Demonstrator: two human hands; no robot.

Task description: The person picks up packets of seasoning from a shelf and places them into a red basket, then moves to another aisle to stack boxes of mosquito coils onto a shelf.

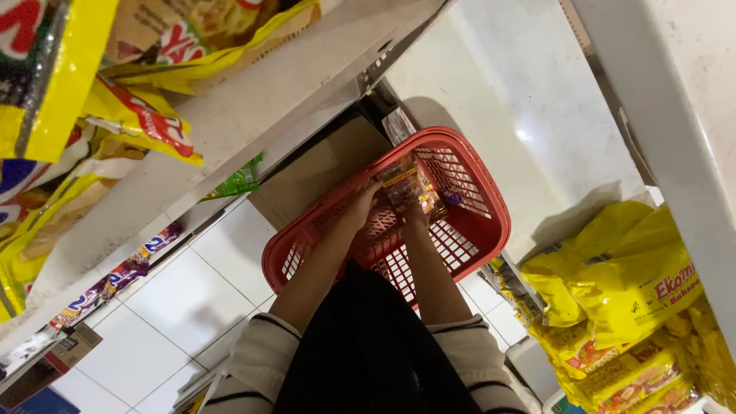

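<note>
Together, left hand (360, 205) and right hand (416, 218) gripping snack packet (406, 182), fingers curled, above red basket (483, 230)

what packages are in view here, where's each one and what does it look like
Snack packet: held by both hands over the red basket; flat, red and yellow.
Yellow bags: lower right shelf; puffy, yellow with red print.
Yellow-red bags: upper left shelf; crinkled.
Green packet: under the left shelf; small.
Purple sachet strip: left shelf edge.
</note>
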